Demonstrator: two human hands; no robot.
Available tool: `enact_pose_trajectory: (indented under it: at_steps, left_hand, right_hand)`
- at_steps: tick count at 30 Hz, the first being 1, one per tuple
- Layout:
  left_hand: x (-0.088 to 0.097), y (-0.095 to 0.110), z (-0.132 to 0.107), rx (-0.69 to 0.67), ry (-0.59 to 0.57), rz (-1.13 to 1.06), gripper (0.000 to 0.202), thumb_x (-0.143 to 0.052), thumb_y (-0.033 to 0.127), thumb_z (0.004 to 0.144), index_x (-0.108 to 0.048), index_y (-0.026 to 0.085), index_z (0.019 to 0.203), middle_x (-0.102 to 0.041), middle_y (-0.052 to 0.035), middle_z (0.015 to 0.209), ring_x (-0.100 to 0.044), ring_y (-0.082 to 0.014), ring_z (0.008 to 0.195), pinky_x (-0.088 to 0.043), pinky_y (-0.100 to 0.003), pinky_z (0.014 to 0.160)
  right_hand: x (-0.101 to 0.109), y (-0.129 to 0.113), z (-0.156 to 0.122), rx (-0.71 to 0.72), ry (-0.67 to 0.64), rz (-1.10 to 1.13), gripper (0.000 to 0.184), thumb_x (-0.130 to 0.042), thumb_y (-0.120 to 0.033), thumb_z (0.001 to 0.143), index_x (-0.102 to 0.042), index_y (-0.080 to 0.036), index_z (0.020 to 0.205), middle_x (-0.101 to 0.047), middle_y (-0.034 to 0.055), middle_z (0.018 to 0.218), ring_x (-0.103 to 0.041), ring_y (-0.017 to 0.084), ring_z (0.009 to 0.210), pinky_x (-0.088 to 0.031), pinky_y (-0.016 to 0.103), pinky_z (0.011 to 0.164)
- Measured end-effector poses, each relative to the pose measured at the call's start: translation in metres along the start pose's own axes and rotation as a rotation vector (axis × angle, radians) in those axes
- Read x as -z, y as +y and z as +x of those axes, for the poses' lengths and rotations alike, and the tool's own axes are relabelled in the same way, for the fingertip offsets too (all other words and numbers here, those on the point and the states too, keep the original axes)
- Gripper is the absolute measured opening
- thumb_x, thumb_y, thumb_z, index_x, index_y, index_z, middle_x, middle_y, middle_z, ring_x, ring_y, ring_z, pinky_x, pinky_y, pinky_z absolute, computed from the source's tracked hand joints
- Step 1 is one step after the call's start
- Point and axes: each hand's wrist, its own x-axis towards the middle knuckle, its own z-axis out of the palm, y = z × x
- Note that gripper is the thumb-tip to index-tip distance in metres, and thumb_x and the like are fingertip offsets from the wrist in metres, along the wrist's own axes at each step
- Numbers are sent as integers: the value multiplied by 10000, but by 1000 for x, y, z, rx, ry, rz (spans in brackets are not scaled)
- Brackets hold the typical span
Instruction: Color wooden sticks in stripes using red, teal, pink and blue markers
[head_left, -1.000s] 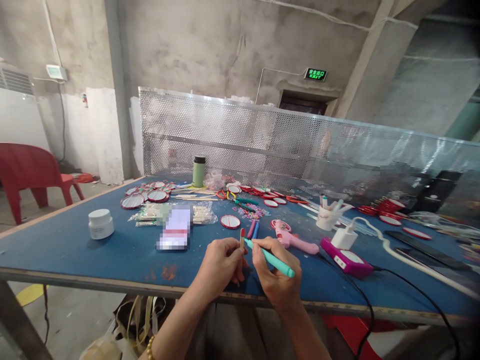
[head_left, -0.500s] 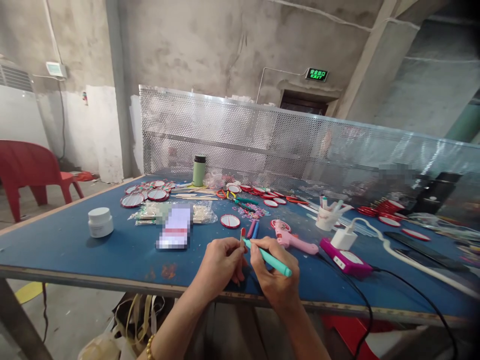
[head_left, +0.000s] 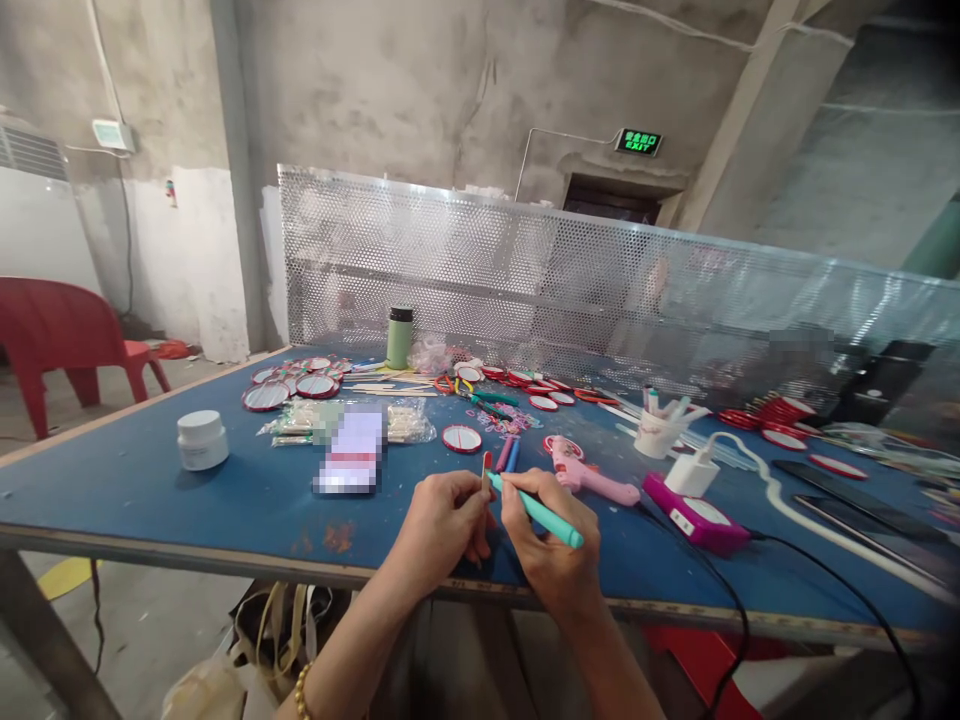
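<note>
My left hand pinches a thin flat wooden stick upright, its top end coloured red. In my right hand lies a turquoise marker, held like a pen, its tip against or very near the stick. Just beyond the hands, a dark pink marker and a blue marker lie on the blue table. A round red-rimmed disc rests behind them, beside a scatter of small coloured bits. The lower part of the stick is hidden by my left fingers.
A pink glue gun, a magenta power strip and a cup of pens stand to the right. On the left are a phone, a white jar and bagged sticks. A perforated metal screen runs behind.
The view has shifted slightly. Both hands keep nearly the same pose, with the turquoise marker still at the wooden stick.
</note>
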Motion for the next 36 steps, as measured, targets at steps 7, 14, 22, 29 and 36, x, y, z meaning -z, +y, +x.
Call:
enact_pose_trajectory:
  at_steps: [7,14,22,29,36]
  left_hand:
    - [0,2,-1,6,10,-1,235,-513,298,841,-581,177,652,-561,24,440,-493,-100,358,-424,-181,386]
    - [0,1,-1,-1,9,-6,236,-508,305,844,-579,179,658,-565,23,450,-495,-102,360,-421,-183,382]
    - [0,2,-2,6,5,13,261,-505,320,846,-563,183,631,-554,22,442,-494,-101,364,-425,-181,389]
    - [0,4,-2,7,4,7,252,-503,312,841,-556,186,629,-552,23,439,-488,-100,360,-424,-183,389]
    - [0,4,-2,8,4,8,245,-508,316,840,-568,179,646,-559,20,448,-496,-100,362,-429,-184,388]
  right_hand:
    - [-1,0,1,1,-5,24,89,-585,-131,899,-657,-176,871,-682,1,724,-631,109,587,-500,214,575]
    - [-1,0,1,6,13,20,93,-588,-122,897,-663,-176,885,-687,3,727,-638,112,598,-505,217,589]
    - [-1,-2,2,8,-1,25,94,-585,-124,901,-658,-178,875,-680,2,724,-633,110,595,-500,217,584]
    - [-1,-1,1,-13,-4,31,91,-586,-126,902,-657,-181,884,-675,-3,733,-625,107,604,-497,217,596]
    - [-2,0,0,-4,10,27,90,-589,-125,897,-655,-184,886,-677,-3,741,-628,113,617,-501,224,608]
